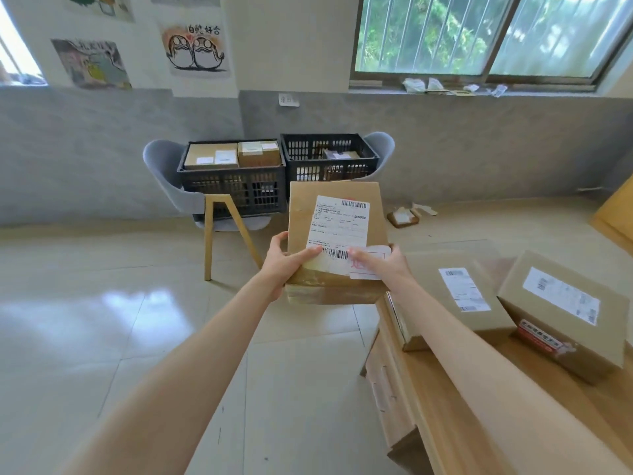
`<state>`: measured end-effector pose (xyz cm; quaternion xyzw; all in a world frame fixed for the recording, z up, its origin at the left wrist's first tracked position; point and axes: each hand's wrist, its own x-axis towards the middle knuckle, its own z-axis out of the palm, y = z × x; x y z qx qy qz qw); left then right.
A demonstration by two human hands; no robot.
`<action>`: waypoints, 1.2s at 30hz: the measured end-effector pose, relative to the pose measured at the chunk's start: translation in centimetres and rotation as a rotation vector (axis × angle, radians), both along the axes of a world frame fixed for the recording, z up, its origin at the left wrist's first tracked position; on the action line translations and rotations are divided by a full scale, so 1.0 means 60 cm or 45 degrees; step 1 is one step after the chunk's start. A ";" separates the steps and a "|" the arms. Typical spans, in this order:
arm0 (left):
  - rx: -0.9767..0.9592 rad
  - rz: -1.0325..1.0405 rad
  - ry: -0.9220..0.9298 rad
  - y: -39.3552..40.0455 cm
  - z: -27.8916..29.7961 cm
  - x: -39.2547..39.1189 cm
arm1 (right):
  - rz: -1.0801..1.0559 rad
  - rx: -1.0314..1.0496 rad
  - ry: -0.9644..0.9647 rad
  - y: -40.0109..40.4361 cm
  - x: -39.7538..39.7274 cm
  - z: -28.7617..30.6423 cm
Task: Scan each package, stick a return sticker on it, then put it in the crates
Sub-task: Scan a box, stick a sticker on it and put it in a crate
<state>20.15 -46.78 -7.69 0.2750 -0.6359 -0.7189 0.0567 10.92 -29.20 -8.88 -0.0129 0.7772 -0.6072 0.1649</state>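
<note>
I hold a brown cardboard package (342,214) out in front of me with both hands, above the floor. Its top carries a white shipping label (339,224) and a white return sticker with red print (371,265) at the near right corner. My left hand (286,260) grips the near left edge, thumb on the label. My right hand (383,262) grips the near right corner, thumb across the sticker. Beyond the package stand two black crates on grey chairs: the left crate (233,186) holds labelled boxes, the right crate (329,156) holds a small parcel.
A wooden table (445,406) at my right carries two more labelled cardboard boxes (455,303) (565,310). A small opened parcel (402,217) lies on the tiled floor near the wall. A chair's wooden legs (219,234) stand left of the held package.
</note>
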 end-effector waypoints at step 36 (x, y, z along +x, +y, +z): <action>-0.029 0.138 -0.094 -0.458 -0.001 -0.692 | 0.147 0.052 -0.019 -0.480 -0.727 -0.014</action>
